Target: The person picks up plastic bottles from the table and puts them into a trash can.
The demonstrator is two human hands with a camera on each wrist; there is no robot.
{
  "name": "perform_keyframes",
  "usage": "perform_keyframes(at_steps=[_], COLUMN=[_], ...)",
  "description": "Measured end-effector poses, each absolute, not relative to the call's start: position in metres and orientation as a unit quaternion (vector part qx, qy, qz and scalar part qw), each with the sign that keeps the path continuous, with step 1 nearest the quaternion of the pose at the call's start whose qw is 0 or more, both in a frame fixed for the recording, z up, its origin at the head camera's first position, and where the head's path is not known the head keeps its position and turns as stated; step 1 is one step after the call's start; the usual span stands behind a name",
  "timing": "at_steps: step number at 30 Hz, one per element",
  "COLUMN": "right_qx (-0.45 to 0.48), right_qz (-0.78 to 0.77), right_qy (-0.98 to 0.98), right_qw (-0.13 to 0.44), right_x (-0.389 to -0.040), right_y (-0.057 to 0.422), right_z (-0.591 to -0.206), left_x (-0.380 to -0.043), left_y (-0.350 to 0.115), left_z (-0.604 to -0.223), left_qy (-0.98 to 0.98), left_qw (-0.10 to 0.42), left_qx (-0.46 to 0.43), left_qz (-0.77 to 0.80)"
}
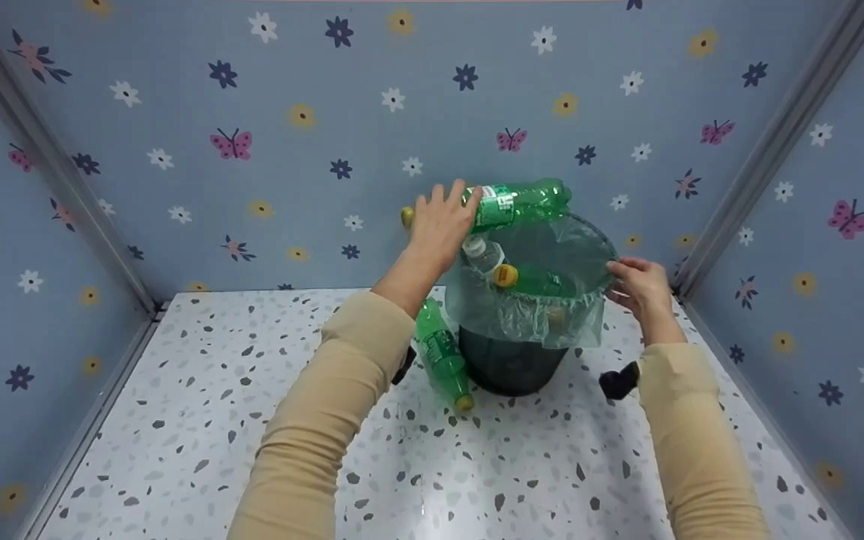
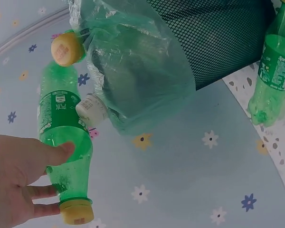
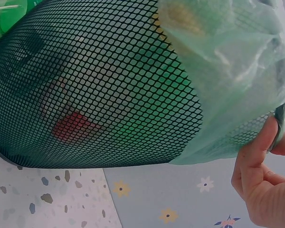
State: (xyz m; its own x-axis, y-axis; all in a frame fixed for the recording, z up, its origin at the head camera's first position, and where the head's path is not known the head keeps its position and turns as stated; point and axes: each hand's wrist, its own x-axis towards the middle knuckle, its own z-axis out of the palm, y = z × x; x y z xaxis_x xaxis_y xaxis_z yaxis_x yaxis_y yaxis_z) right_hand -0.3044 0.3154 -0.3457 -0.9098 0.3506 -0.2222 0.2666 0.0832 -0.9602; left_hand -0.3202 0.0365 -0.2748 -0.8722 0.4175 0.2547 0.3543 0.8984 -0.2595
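In the head view my left hand grips a green plastic bottle with a yellow cap, held on its side over the rim of a dark mesh bin. A pale green bin liner folds down over that rim. My right hand pinches the lined rim at the bin's right side. Out of the bin's mouth poke a clear bottle with a white cap and another green bottle with a yellow cap. Thumb and fingers wrap the held bottle near its neck in the left wrist view.
Left of the bin, another green bottle lies on the speckled floor. A flower-patterned wall stands close behind the bin. Through the mesh in the right wrist view, something red shows inside.
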Motion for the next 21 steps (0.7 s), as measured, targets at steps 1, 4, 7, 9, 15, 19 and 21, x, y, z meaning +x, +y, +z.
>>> perform_keyframes(at_steps=[1,4,7,9,15,19,21], right_qx=[-0.21,-0.208,-0.206,-0.204,-0.207,-0.206,-0.208], right_qz=[0.644,0.645,0.647,0.648,0.645,0.646,0.644], right_qy=[-0.735,-0.734,-0.734,-0.733,-0.735,-0.734,-0.735], right_qw=[0.033,0.032,0.032,0.032,0.031,0.034,0.038], right_x=[-0.304,-0.304,-0.303,-0.303,-0.302,-0.303,-0.303], right_y=[0.315,0.316,0.316,0.316,0.316,0.315,0.315], right_z=[-0.345,-0.345,-0.344,-0.344,-0.343,-0.344,-0.345], left_x=[-0.32,-0.319,-0.319,-0.319,-0.32,-0.322,-0.322], left_y=[0.039,0.046,0.053,0.057,0.066,0.067,0.067], left_z=[-0.273,-0.268,-0.264,-0.262,-0.264,-0.27,-0.272], left_qy=[-0.96,-0.954,-0.947,-0.942,-0.913,-0.898,-0.898], left_qw=[0.151,0.139,0.135,0.137,0.187,0.232,0.242], left_qx=[-0.201,-0.205,-0.211,-0.218,-0.256,-0.268,-0.269], left_qz=[0.122,0.17,0.201,0.214,0.257,0.262,0.251])
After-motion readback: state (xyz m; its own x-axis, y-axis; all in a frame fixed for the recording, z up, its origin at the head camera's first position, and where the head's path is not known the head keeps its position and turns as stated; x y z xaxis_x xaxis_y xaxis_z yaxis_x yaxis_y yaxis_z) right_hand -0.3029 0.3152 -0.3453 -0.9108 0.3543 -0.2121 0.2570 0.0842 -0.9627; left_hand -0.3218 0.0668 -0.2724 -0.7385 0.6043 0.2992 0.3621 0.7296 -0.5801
